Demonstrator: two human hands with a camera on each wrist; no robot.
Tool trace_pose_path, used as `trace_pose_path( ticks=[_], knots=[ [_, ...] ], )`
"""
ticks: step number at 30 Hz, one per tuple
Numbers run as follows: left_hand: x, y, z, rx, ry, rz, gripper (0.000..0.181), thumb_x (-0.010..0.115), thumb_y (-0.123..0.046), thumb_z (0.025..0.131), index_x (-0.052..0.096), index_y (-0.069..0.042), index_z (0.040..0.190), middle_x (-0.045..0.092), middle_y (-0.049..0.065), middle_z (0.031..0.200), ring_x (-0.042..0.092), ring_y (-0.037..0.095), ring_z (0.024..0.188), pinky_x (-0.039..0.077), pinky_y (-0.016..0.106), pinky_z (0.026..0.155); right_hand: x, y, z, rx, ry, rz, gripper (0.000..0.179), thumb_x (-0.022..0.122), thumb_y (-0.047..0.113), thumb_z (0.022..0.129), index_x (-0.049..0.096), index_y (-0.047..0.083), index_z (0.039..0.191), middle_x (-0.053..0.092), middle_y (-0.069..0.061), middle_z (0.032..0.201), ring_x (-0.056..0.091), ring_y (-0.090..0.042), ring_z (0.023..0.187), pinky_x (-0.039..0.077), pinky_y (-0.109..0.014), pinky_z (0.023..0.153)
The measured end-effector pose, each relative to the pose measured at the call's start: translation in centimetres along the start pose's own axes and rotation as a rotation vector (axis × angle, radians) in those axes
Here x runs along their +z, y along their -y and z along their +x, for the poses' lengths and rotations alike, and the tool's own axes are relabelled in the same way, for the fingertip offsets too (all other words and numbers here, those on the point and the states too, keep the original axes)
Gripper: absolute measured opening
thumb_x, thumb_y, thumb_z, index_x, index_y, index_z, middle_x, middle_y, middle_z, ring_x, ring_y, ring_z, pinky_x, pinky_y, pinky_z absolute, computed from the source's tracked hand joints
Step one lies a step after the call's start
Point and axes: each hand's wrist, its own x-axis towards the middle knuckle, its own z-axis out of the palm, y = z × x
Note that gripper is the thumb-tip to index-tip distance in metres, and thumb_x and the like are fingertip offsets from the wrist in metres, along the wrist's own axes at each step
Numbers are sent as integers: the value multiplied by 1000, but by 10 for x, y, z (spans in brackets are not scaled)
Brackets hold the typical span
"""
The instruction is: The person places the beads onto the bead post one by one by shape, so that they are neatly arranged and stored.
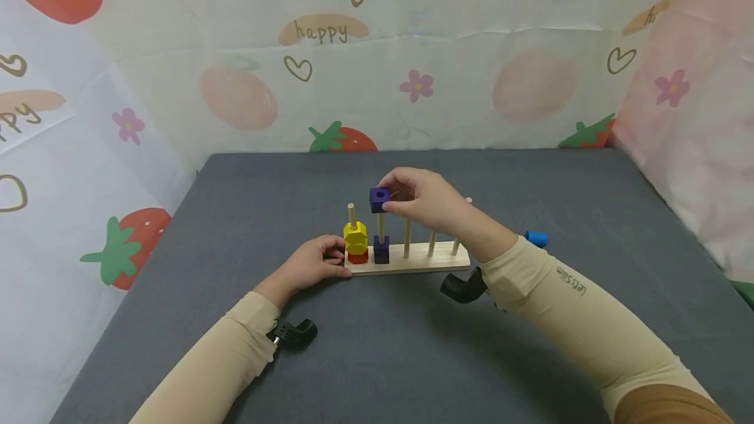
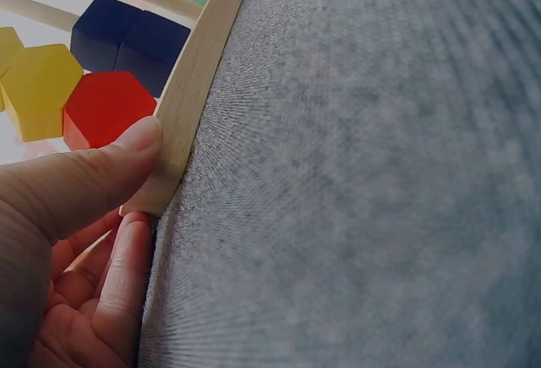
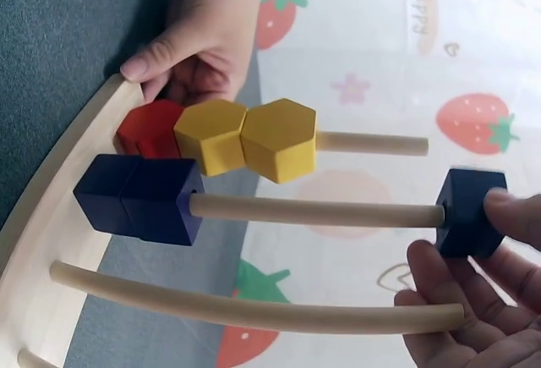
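My right hand pinches a dark blue cube between thumb and fingers. The cube's hole is right at the tip of the second peg of a wooden peg board. Two more dark blue cubes are stacked at the foot of that peg. On the end peg sit a red hexagonal block and two yellow hexagonal blocks. My left hand grips the board's left end, thumb on the edge beside the red block and fingers around the corner.
Bare pegs, such as the third peg, stand along the right part of the board. A blue cylinder lies on the grey tabletop, beyond the right forearm. A patterned cloth hangs behind the table.
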Motion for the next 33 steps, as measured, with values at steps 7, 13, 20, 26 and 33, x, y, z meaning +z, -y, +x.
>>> trace_pose_path(
  ticks=[7, 13, 20, 26, 33],
  knots=[
    [0, 1, 0, 17, -1, 12, 44, 79, -25, 70, 59, -14, 108, 57, 2, 99, 54, 16, 92, 49, 30, 86, 8, -4, -1, 32, 3, -10, 26, 63, 15, 87, 57, 16, 112, 61, -1, 102, 59, -14, 93, 50, -33, 80],
    [1, 3, 1, 26, -5, 29, 44, 79, -26, 70, 59, -15, 109, 58, 0, 100, 55, 14, 93, 49, 30, 85, 18, -10, -4, 24, -48, -19, 27, 62, 15, 88, 56, 17, 114, 59, 2, 105, 58, -14, 94, 49, -34, 81],
    [1, 4, 2, 19, -6, 20, 45, 79, -25, 70, 59, -14, 109, 57, 1, 101, 54, 15, 93, 49, 29, 86, 33, -22, -7, -8, -165, 47, 56, 63, 13, 86, 33, 14, 133, 54, -1, 105, 56, -15, 94, 49, -33, 84],
    [1, 5, 2, 20, -6, 29, 45, 79, -25, 70, 59, -14, 109, 57, 0, 100, 54, 15, 93, 49, 29, 85, 46, -32, -7, 30, -223, 154, 66, 64, 10, 85, 24, 14, 137, 54, -2, 107, 58, -15, 96, 47, -34, 88],
    [1, 4, 2, 22, -7, 29, 45, 79, -25, 70, 59, -14, 109, 57, 0, 100, 54, 15, 93, 48, 29, 86, 58, -44, -7, 61, -244, 188, 68, 64, 9, 85, 23, 12, 138, 56, -3, 108, 58, -18, 98, 48, -35, 88]
  ],
)
